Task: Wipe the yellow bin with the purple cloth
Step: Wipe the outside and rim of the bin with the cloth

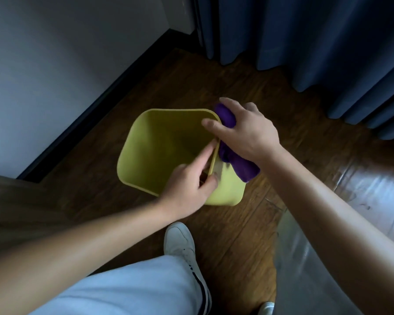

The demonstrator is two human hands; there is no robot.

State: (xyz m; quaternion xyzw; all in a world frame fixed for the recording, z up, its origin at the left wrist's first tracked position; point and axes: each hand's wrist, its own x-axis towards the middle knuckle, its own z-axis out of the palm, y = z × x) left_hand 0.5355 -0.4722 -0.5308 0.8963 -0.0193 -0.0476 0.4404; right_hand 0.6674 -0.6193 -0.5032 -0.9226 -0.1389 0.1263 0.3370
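Head view: yellow bin [159, 151], tipped, mouth toward the camera, on wood floor [271, 98] near a wall corner.
Left hand [189, 183] pinches the bin's right rim, thumb outside, fingers inside. Right hand [248, 133] grips the bunched purple cloth [234, 162] against the outer right wall, just right of that rim. Cloth lies along the wall, far to near; the right hand is the wiping hand, and the likely stroke runs down that wall.
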